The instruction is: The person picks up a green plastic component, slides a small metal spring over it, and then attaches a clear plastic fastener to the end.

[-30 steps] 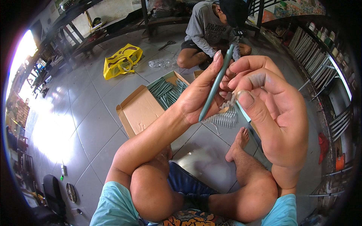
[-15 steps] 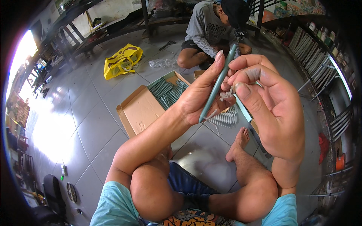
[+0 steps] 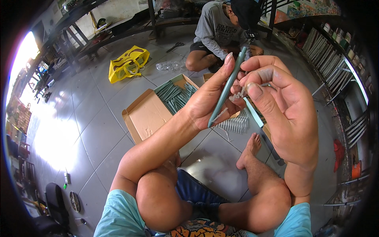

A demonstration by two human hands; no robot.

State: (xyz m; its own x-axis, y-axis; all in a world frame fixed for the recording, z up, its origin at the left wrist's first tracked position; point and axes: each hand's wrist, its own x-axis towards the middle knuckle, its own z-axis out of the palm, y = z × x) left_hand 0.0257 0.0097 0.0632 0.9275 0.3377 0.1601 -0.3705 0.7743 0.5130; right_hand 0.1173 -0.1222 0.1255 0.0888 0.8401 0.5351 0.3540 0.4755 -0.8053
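1. As the head view looks down on the person's lap, the left hand [image 3: 201,104] is raised near the middle, its grip closed on a slim green pen-shaped rod [image 3: 227,91] that leans with its upper end to the right.
2. The rod lies along the raised thumb and across the palm, its tapered lower end near the wrist.
3. The right hand [image 3: 292,114] is just beside it, fingers curled; its grip is drawn to a pinch, thumb tip near the forefinger, on a cluster of small translucent pieces [image 3: 237,95].
4. Another translucent sliver [image 3: 222,113] lies on the left palm, beside the rod.
5. Beyond the left wrist, an open cardboard box [image 3: 144,114] on the tiled floor [image 3: 90,118] holds many similar green rods [image 3: 175,96].
6. Below the hands are a row of clear plastic prongs [image 3: 235,124] and a pale green strip [image 3: 254,112], partly covered.
7. Farther off lie a yellow bag [image 3: 127,65] and crumpled clear plastic [image 3: 169,65]; a co-worker in a grey top [image 3: 217,29] sits bent forward.
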